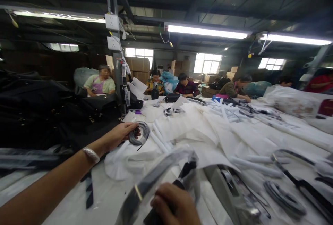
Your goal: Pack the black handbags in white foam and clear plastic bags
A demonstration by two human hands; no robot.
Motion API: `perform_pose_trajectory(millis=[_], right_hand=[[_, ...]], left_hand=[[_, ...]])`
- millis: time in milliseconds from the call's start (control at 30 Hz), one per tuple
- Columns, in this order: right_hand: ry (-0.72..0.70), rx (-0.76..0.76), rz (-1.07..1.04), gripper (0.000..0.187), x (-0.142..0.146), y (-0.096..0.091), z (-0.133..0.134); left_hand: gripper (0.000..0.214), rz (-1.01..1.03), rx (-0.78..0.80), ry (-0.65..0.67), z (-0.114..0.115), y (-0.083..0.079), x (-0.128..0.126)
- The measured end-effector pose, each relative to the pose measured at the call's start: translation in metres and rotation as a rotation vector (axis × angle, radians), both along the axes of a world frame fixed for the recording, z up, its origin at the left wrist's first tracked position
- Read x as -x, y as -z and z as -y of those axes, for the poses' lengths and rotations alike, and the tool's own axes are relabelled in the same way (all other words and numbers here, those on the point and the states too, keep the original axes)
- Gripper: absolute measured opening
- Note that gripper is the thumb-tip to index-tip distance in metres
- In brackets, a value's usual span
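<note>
My left hand (124, 132) reaches out over the table, its fingers and thumb closed on a coiled grey strap (145, 130) that looks wrapped in clear film. A silvery bangle (91, 154) sits on that wrist. Close to me, my right hand (175, 204) is curled around a black bag handle (148, 180), a curved piece with a gold-coloured ring and plastic around part of it. Motion blurs this hand, and its grip partly hides the handle. White sheets of wrapping paper (192, 127) lie beyond both hands.
Black bags (96, 108) are piled on the left beside a metal post (121, 72) with sockets. A grey metal device (226, 193) stands right of my right hand, near another coiled strap (283, 197). White tubes (255, 166) lie farther back. Several co-workers sit across the table.
</note>
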State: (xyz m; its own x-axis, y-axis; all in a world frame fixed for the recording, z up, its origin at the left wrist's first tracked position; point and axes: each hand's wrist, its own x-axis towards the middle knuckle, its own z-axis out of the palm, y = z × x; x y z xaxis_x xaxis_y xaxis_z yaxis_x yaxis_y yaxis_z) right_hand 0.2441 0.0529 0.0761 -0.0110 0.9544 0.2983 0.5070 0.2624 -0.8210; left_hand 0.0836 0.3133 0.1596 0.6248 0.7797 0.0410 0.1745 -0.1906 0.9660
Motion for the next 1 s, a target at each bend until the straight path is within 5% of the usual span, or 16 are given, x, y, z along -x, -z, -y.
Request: perform_pose_trajectory(millis=[100,267,500,633,767,1000], right_hand=[[0.063,0.1,-0.556,0.047,0.008,-0.017,-0.011],[-0.181,0.175,-1.094,0.039,0.015,-0.04,-0.015],[-0.093,0.236,-1.329,0.035,0.018,-0.039,0.01],[-0.002,0.228,-1.415,0.041,0.025,-0.051,0.014],[-0.057,0.153,-1.481,0.046,0.034,-0.066,0.015],[-0.151,0.044,-1.604,0.04,0.042,-0.078,0.041]], left_hand=[[0.06,0.033,0.079,0.045,0.061,-0.013,0.014],[0.054,-0.004,0.084,0.087,0.123,-0.021,0.013],[0.056,-0.082,-0.123,-0.042,0.162,-0.045,0.02],[0.057,-0.177,-0.09,0.048,0.185,-0.065,0.024],[0.052,-0.193,-0.102,0.105,0.204,-0.075,0.019],[0.063,-0.233,-0.245,-0.041,0.214,-0.077,0.011]])
